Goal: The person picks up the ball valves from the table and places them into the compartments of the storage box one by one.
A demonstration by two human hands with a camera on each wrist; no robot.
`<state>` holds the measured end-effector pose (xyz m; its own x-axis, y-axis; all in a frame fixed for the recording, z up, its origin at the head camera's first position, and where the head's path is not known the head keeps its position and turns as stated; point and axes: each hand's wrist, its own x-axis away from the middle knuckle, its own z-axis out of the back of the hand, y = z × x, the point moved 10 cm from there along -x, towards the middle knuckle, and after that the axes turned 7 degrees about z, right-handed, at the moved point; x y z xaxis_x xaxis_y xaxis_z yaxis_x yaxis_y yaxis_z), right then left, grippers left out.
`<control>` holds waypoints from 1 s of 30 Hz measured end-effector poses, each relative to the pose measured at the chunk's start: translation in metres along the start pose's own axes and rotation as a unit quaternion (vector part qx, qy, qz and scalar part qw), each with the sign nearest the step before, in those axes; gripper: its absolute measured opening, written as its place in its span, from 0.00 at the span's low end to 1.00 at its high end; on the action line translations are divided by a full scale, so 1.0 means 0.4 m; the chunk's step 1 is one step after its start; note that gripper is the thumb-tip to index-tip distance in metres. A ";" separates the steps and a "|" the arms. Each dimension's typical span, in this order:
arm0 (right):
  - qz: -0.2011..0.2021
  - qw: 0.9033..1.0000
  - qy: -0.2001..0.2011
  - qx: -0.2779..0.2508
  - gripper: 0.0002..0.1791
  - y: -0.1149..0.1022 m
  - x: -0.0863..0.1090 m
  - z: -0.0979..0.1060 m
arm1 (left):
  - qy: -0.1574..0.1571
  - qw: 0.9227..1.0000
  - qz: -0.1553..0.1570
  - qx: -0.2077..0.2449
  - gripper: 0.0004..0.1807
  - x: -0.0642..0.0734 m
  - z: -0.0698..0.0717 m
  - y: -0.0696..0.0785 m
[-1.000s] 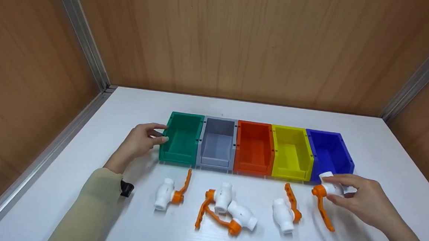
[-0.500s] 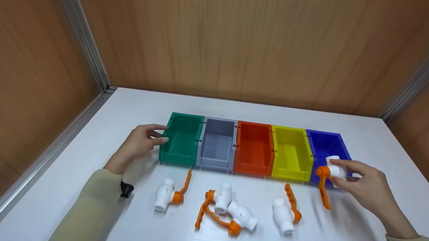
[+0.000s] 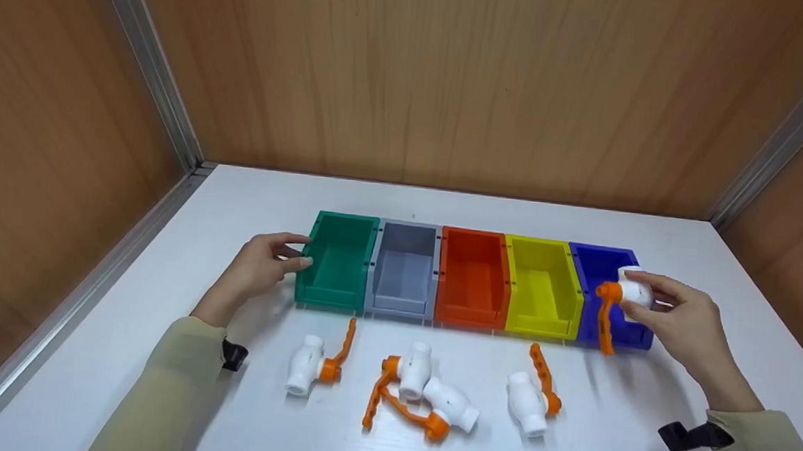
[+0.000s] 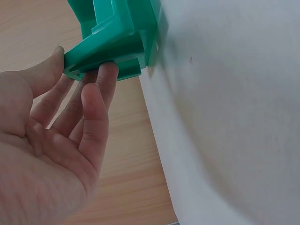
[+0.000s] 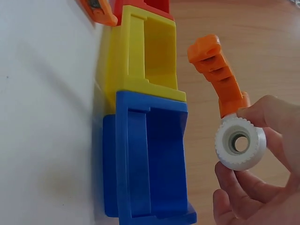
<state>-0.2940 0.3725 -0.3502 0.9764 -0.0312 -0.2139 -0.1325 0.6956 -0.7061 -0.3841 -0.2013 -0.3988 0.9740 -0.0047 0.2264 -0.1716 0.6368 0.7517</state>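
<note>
My left hand (image 3: 259, 265) pinches the left wall of the green bin (image 3: 336, 263), thumb over the rim and fingers outside, as the left wrist view shows. In my right hand (image 3: 688, 320) a white ball valve (image 5: 240, 143) with an orange lever handle (image 5: 218, 70) is pinched between thumb and fingers. The valve is held above the blue bin (image 3: 594, 321), its lever pointing toward the front of the table. In the right wrist view the bore of the valve faces the camera, and the blue bin's open front is beside it.
Grey (image 3: 400, 302), red (image 3: 471, 313) and yellow (image 3: 542, 325) bins stand between the green and blue ones in one joined row. Several more ball valves lie in front: one left (image 3: 306, 366), a touching pair (image 3: 450, 403) in the middle, one right (image 3: 528, 404). Wooden panels (image 3: 452, 82) enclose the table.
My right hand has lifted the ball valve up and away from the table's front, from before the blue bin to over it. The left hand stays on the green bin.
</note>
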 end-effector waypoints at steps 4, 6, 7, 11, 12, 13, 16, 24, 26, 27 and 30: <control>-0.016 1.000 0.006 -0.010 0.36 0.019 -0.018 0.006 | -0.001 1.000 -0.004 0.001 0.27 -0.001 -0.002 0.001; -0.020 1.000 0.012 -0.008 0.36 0.027 -0.028 0.009 | -0.001 1.000 -0.006 0.003 0.27 -0.002 -0.003 0.002; -0.023 1.000 0.015 -0.005 0.36 0.031 -0.033 0.010 | -0.001 1.000 -0.006 0.002 0.27 -0.002 -0.003 0.001; -0.022 0.999 0.023 0.004 0.36 0.042 -0.055 0.012 | 0.001 1.000 -0.005 0.000 0.27 -0.002 0.000 0.000; -0.020 0.999 0.024 0.005 0.36 0.044 -0.060 0.011 | 0.000 1.000 -0.004 -0.001 0.27 -0.002 0.001 -0.001; -0.019 0.999 0.024 0.007 0.36 0.047 -0.065 0.011 | 0.001 1.000 -0.004 -0.002 0.27 -0.002 0.001 -0.001; -0.023 0.999 0.024 0.010 0.36 0.059 -0.078 0.008 | 0.001 1.000 -0.003 0.001 0.27 -0.001 0.003 -0.001; -0.056 0.998 0.013 0.005 0.38 0.097 -0.118 -0.013 | 0.002 1.000 -0.001 0.008 0.27 -0.002 0.003 0.002; -0.057 0.998 0.009 0.008 0.38 0.104 -0.123 -0.022 | 0.001 1.000 0.000 0.010 0.27 -0.003 0.002 0.001; -0.057 0.998 0.007 0.010 0.37 0.106 -0.124 -0.027 | 0.001 1.000 0.000 0.011 0.27 -0.003 0.001 0.000; -0.056 0.998 0.001 0.020 0.37 0.112 -0.126 -0.040 | 0.001 1.000 -0.001 0.006 0.27 -0.001 -0.001 -0.001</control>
<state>-0.3517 0.3938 -0.3818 0.9842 -0.1121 -0.1367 -0.0156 0.7152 -0.6988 -0.3844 -0.2014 -0.3996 0.9747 -0.0052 0.2235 -0.1710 0.6269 0.7601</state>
